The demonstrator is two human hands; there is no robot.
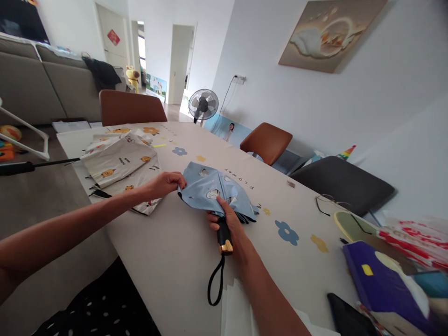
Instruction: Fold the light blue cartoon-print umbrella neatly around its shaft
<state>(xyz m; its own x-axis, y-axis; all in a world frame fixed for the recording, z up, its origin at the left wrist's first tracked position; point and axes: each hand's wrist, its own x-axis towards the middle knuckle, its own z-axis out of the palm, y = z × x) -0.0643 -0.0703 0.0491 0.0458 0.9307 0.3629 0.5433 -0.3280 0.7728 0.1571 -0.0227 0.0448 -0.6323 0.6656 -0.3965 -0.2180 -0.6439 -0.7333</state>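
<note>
A light-blue folding umbrella (206, 182) with printed cartoon figures lies collapsed over the table, its canopy loosely bunched. My right hand (229, 221) is closed round the top of its black handle, the thumb on the fabric. The handle ends in a gold-coloured cap, and a black wrist strap (216, 282) hangs from it. At the canopy's left edge, my left hand (170, 183) pinches the cloth. To the left lies a second umbrella (121, 161), cream with orange cartoon prints, loosely folded. Its shaft and black handle stick out past the table's left edge.
The white table (168, 252) has printed flowers. At right are glasses (329, 205), a purple packet (381, 280), a black phone (350, 315) and a red-and-white plastic bag (416, 238). White paper (238, 310) lies under my right forearm. Brown chairs (133, 106), a dark chair (343, 179) and a fan (203, 105) stand around.
</note>
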